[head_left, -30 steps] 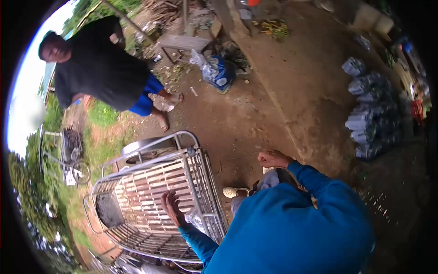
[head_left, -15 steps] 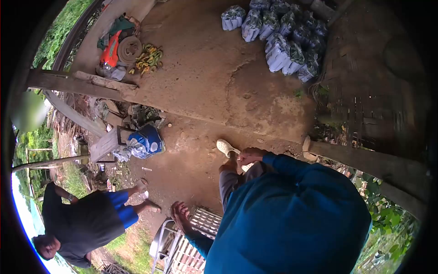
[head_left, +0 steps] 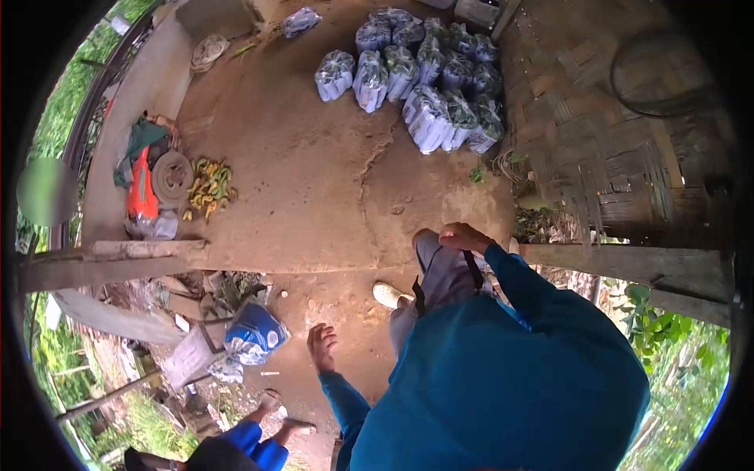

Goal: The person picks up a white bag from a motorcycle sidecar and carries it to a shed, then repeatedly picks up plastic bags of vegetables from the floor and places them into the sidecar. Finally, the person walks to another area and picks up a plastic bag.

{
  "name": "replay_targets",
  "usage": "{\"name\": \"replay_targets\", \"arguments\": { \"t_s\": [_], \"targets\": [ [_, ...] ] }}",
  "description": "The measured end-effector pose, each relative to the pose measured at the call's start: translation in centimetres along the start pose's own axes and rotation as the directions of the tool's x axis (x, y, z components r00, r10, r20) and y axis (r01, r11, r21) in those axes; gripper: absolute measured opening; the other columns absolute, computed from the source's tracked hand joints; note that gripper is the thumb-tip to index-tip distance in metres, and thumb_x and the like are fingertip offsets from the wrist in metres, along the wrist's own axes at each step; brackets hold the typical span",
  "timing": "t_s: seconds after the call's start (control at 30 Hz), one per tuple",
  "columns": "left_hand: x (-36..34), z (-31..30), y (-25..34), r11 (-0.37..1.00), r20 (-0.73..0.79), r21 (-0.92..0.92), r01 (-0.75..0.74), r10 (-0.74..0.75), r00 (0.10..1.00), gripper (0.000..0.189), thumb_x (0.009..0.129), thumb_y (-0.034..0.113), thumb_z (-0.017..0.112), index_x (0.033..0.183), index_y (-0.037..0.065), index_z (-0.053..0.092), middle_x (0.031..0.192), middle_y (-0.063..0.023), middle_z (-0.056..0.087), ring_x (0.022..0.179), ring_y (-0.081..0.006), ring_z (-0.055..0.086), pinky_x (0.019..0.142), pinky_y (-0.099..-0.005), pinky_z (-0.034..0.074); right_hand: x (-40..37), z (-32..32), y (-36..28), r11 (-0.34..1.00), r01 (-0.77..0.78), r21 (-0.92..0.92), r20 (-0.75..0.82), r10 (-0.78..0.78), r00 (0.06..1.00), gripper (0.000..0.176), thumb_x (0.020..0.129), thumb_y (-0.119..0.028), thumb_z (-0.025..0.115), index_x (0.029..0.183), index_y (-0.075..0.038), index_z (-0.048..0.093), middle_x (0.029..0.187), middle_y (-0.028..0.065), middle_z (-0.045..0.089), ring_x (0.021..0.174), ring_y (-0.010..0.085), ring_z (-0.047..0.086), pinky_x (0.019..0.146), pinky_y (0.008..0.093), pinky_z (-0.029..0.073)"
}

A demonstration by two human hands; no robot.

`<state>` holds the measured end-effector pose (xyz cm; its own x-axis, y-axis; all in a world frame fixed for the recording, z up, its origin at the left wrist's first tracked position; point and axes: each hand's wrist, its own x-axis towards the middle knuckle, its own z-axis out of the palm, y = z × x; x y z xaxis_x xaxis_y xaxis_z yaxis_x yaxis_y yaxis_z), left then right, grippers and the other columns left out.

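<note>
My left hand (head_left: 322, 345) hangs over the dirt floor with its fingers apart, holding nothing. The blue bag (head_left: 255, 336) with white print is the nearest thing to its left. My right hand (head_left: 465, 238) is beside my raised right knee, its fingers curled closed. Whatever it may hold is hidden behind the back of the hand. Below it, a dark strap shows against my grey trousers (head_left: 445, 271). A cream clog (head_left: 389, 295) is on my left foot. Farther ahead stand several clear plastic bags (head_left: 428, 118) packed with leafy plants and pale wrapped bases.
A wooden beam (head_left: 620, 255) lies at the right and another beam (head_left: 110, 267) at the left. A pile of yellow-green fruit (head_left: 210, 187) lies by an orange cloth (head_left: 142, 187). A woven wall (head_left: 605, 118) borders the right. Another person's legs (head_left: 271, 432) show at lower left.
I have moved forward, and the plant bags now appear farther left with more floor beyond them. My right hand has swung up and ahead. The other person has slipped toward the bottom edge.
</note>
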<state>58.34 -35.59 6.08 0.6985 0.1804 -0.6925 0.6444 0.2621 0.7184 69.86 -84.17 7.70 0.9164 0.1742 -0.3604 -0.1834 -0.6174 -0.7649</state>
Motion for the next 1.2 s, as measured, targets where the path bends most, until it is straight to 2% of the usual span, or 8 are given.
{"name": "replay_targets", "arguments": {
  "t_s": [0.13, 0.2, 0.33, 0.53, 0.83, 1.0, 1.13, 1.2],
  "targets": [
    [8.7, -3.1, -5.1, 0.889, -0.044, -0.348, 0.298, -0.333, 0.942, 0.031, 0.08, 0.034, 0.057, 0.099, 0.01, 0.056, 0.087, -0.0105, 0.06, 0.059, -0.0166, 0.053, 0.048, -0.024, 0.042, 4.2, -6.3, 5.0, 0.829, -0.345, 0.439, 0.004, 0.382, 0.924, 0.032, 0.083, -0.036, 0.059, 0.099, -0.008, 0.063, 0.079, 0.0018, 0.06, 0.077, 0.0143, 0.06, 0.064, 0.0311, 0.049],
    [10.9, 0.4, -4.7, 0.932, -0.333, -0.228, 0.282, -0.346, 0.877, 0.029, 0.078, 0.033, 0.058, 0.097, 0.011, 0.055, 0.083, -0.0101, 0.059, 0.057, -0.0167, 0.052, 0.044, -0.0248, 0.04, 6.6, -8.3, 9.6, 0.867, -0.316, 0.384, -0.1, 0.38, 0.92, 0.032, 0.083, -0.036, 0.059, 0.098, -0.007, 0.062, 0.079, 0.0024, 0.06, 0.072, 0.0118, 0.058, 0.058, 0.0272, 0.048],
    [17.3, 15.7, 0.4, 0.939, -0.13, 0.164, 0.302, -0.283, 0.95, 0.027, 0.08, 0.032, 0.058, 0.096, 0.011, 0.057, 0.08, -0.0079, 0.059, 0.055, -0.015, 0.051, 0.048, -0.0241, 0.04, 13.0, -15.5, 15.8, 0.718, -0.452, 0.529, -0.046, 0.556, 0.83, 0.034, 0.079, -0.036, 0.062, 0.095, -0.007, 0.062, 0.079, 0.0044, 0.063, 0.07, 0.0151, 0.062, 0.054, 0.0307, 0.051],
    [32.8, 41.0, 1.6, 0.774, 0.368, 0.596, -0.213, -0.027, 0.929, 0.028, 0.085, 0.036, 0.059, 0.089, 0.008, 0.059, 0.077, -0.0014, 0.057, 0.06, -0.0086, 0.051, 0.051, -0.0258, 0.041, 30.3, -24.6, 30.9, 0.712, -0.51, 0.482, -0.093, 0.621, 0.779, 0.038, 0.082, -0.043, 0.058, 0.092, -0.007, 0.061, 0.077, 0.0032, 0.06, 0.064, 0.015, 0.056, 0.055, 0.0325, 0.048],
    [47.7, 82.6, 6.8, 0.141, 0.75, 0.585, -0.799, 0.28, 0.599, 0.033, 0.076, 0.015, 0.055, 0.105, -0.001, 0.053, 0.102, -0.0238, 0.058, 0.092, -0.0414, 0.056, 0.078, -0.0472, 0.045, 48.1, -31.4, 44.6, 0.839, -0.542, 0.038, -0.548, 0.471, 0.691, 0.058, 0.078, -0.051, 0.057, 0.061, 0.004, 0.054, 0.059, 0.0229, 0.056, 0.059, 0.037, 0.058, 0.057, 0.0485, 0.04],
    [52.5, 88.5, 5.1, 0.055, 0.692, 0.704, -0.708, 0.169, 0.701, 0.056, 0.07, 0.021, 0.06, 0.117, -0.002, 0.042, 0.113, -0.0239, 0.049, 0.086, -0.0452, 0.054, 0.071, -0.0544, 0.046, 50.6, -31.0, 43.1, 0.744, -0.668, 0.001, -0.415, 0.608, 0.677, 0.059, 0.075, -0.055, 0.057, 0.089, 0.002, 0.064, 0.095, 0.0266, 0.062, 0.091, 0.0383, 0.06, 0.077, 0.0468, 0.047],
    [53.7, 88.4, 3.1, -0.021, 0.7, 0.711, -0.703, 0.12, 0.704, 0.062, 0.064, 0.013, 0.061, 0.12, -0.004, 0.04, 0.119, -0.0299, 0.041, 0.072, -0.0471, 0.06, 0.065, -0.0529, 0.051, 51.1, -31.5, 43.5, 0.661, -0.741, 0.115, -0.299, 0.735, 0.609, 0.056, 0.07, -0.053, 0.061, 0.079, 0.003, 0.065, 0.083, 0.0229, 0.065, 0.081, 0.0375, 0.063, 0.072, 0.0442, 0.049],
    [54.5, 88.6, 2.6, -0.077, 0.703, 0.71, -0.7, 0.131, 0.698, 0.06, 0.065, 0.018, 0.061, 0.118, -0.002, 0.039, 0.114, -0.0269, 0.045, 0.069, -0.0441, 0.06, 0.06, -0.0509, 0.052, 51.5, -30.0, 45.3, 0.589, -0.572, 0.571, -0.279, 0.794, 0.54, 0.047, 0.068, -0.043, 0.071, 0.061, 0.001, 0.057, 0.048, 0.0072, 0.054, 0.048, 0.019, 0.057, 0.041, 0.0322, 0.043]
  ]
}}
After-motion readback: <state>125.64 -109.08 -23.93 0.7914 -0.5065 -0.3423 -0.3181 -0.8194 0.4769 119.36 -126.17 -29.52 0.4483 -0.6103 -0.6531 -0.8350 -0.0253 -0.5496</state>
